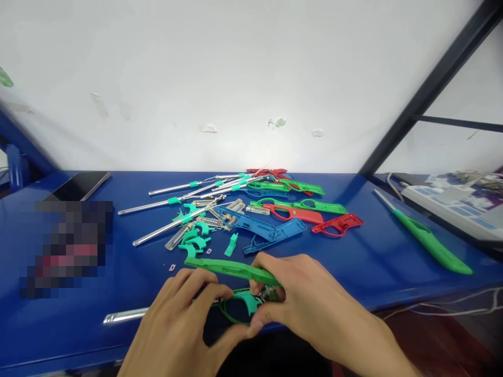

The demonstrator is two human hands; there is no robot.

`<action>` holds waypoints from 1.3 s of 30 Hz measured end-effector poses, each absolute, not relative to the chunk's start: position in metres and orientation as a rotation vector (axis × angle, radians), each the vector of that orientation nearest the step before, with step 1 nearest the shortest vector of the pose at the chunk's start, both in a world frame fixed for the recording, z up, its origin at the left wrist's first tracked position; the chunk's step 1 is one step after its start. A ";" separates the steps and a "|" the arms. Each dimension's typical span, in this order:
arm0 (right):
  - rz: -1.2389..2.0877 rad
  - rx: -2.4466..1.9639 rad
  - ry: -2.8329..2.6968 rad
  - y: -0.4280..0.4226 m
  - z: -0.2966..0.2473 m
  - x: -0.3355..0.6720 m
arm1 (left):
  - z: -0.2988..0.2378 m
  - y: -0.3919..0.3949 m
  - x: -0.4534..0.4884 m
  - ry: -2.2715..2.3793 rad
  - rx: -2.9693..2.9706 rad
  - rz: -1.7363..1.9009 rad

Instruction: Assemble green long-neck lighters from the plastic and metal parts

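Both my hands meet at the near edge of the blue table [377, 262]. My left hand [176, 324] pinches a green lighter body [236, 306] with a teal trigger; its metal tube [123, 315] sticks out to the left. My right hand [310, 309] grips the same body from the right. It also holds a green cover half [231, 268] lying across the top. Fingers of both hands are curled closed.
A heap of loose parts lies mid-table: metal tubes [165, 229], teal triggers [196, 242], blue [271, 233], red [338, 225] and green [306, 205] shells. A finished green lighter [428, 242] lies at right. A phone [80, 184] sits far left, a power strip [451, 209] far right.
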State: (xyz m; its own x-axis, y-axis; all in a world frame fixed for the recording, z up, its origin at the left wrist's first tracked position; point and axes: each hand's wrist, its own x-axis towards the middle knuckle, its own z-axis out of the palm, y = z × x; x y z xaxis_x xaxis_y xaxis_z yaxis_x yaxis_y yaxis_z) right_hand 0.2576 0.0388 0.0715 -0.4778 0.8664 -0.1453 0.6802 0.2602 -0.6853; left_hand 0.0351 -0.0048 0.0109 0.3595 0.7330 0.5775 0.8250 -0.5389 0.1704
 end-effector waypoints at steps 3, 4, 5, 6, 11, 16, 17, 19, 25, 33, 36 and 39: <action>1.032 -1.460 -2.264 0.037 0.072 0.258 | 0.011 -0.005 0.035 -1.398 -2.424 -1.025; 1.030 -1.470 -2.255 0.036 0.071 0.258 | 0.011 -0.005 0.035 -1.390 -2.413 -1.051; 1.029 -1.481 -2.241 0.035 0.070 0.258 | 0.011 -0.005 0.035 -1.379 -2.406 -1.071; 1.029 -1.491 -2.225 0.034 0.069 0.258 | 0.011 -0.005 0.035 -1.372 -2.397 -1.091; 1.031 -1.502 -2.180 0.031 0.064 0.260 | 0.012 -0.004 0.037 -1.335 -2.374 -1.178; 1.023 -1.470 -2.225 0.032 0.065 0.261 | 0.012 -0.003 0.037 -1.302 -2.388 -1.196; 1.005 -1.461 -2.237 0.032 0.065 0.261 | 0.012 -0.003 0.036 -1.303 -2.388 -1.190; 0.958 -1.436 -2.260 0.031 0.064 0.262 | 0.010 -0.004 0.035 -1.296 -2.375 -1.167; 0.887 -1.375 -2.232 0.025 0.061 0.264 | 0.009 -0.005 0.032 -1.309 -2.396 -1.072; 0.491 -1.201 -2.158 0.020 0.065 0.290 | 0.015 -0.005 0.030 -1.294 -2.399 -1.078; 0.357 -1.197 -2.212 0.020 0.061 0.300 | 0.014 -0.006 0.025 -1.312 -2.451 -0.998; 0.312 -1.179 -2.266 0.022 0.053 0.308 | 0.011 -0.009 0.020 -1.327 -2.462 -0.972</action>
State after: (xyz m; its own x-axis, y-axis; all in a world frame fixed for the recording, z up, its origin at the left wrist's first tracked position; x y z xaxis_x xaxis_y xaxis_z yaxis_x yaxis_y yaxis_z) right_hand 0.3077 0.0218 0.0532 -0.4558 0.8089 0.3715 0.6782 0.5859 -0.4435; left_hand 0.0198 -0.0085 0.0112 0.3875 0.6803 0.6221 0.7982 -0.5852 0.1427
